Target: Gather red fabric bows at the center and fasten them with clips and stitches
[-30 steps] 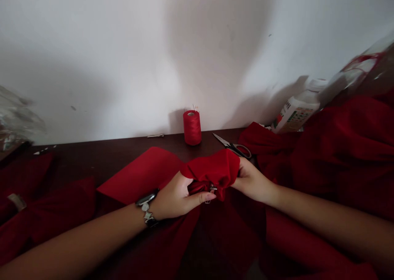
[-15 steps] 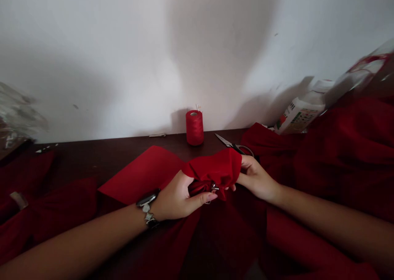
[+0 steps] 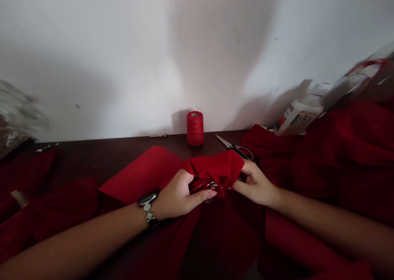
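A bunched piece of red cloth (image 3: 214, 165) is held up over the near middle of the dark worktop (image 3: 123, 144). Its left side is pinched in the grip of the left hand (image 3: 174, 194), with the thumb laid along the near side. Small shiny metal bits (image 3: 212, 185) can be seen by the tip of that thumb, but what they are cannot be told. The right edge of the cloth is grasped by the grip of the right hand (image 3: 257, 183), and some of its fingers are hidden behind the cloth. A dark watch (image 3: 147, 199) with a band of charms (image 3: 149, 213) is worn on the left wrist.

Just far of the cloth, a pair of scissors (image 3: 235, 148) is laid with its tips to the far left. A spool of red thread (image 3: 195, 129) is stood up near the wall (image 3: 92, 46), with thin pins (image 3: 198, 108) stuck in its top. To the left of the spool, a flat metal clip (image 3: 158, 135) is set down. A flat red sheet (image 3: 141, 175) is spread behind the left hand. A red bow (image 3: 64, 202) with a pale band (image 3: 20, 198) is placed at the far left. On the right, a white bottle (image 3: 301, 114) is tilted beside a big heap of red cloth (image 3: 344, 144).
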Demonstrator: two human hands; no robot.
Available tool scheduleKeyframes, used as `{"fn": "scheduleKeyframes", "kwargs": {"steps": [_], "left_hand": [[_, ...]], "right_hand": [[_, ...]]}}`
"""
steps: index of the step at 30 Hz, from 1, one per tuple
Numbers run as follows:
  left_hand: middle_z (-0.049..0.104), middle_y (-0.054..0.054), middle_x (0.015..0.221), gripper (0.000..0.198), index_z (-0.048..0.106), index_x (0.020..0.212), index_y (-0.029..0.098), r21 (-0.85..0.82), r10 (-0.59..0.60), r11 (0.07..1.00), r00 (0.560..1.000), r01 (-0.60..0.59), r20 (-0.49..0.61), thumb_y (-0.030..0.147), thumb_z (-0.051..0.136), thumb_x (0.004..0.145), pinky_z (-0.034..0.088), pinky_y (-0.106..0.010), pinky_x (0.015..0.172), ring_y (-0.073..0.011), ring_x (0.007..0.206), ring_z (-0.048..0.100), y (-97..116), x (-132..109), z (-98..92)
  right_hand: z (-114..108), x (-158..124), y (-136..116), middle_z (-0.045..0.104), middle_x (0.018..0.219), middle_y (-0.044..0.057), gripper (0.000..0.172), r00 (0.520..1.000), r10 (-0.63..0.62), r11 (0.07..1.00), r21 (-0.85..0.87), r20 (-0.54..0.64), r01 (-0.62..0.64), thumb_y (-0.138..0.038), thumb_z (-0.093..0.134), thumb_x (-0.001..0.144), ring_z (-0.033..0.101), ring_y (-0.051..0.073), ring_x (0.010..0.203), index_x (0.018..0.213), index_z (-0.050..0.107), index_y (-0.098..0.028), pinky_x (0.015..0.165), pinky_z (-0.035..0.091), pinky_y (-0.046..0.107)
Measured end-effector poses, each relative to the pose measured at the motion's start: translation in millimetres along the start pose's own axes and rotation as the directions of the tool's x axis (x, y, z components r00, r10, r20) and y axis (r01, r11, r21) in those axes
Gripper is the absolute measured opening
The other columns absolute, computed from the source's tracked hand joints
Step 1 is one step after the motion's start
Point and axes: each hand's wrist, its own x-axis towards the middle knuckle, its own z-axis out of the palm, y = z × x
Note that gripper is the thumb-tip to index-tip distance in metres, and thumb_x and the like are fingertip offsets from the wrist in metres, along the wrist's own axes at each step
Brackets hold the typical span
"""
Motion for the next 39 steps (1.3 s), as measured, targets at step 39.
{"fn": "scheduleKeyframes", "kwargs": {"steps": [39], "left_hand": [[0.067, -0.009, 0.095, 0.044, 0.051, 0.104, 0.015, 0.163, -0.213, 0.961, 0.974, 0.223, -0.072, 0.038, 0.070, 0.071, 0.050, -0.035, 0.077, -0.0251, 0.087, 0.063, -3, 8, 6.1]], "right_hand": [[-8, 13, -20, 0.063, 0.086, 0.007, 0.018, 0.926, -0.131, 0.789, -0.528, 0.355, 0.314, -0.010, 0.044, 0.089, 0.055, 0.016, 0.081, 0.084, 0.061, -0.016, 0.071, 0.044, 0.027]]}}
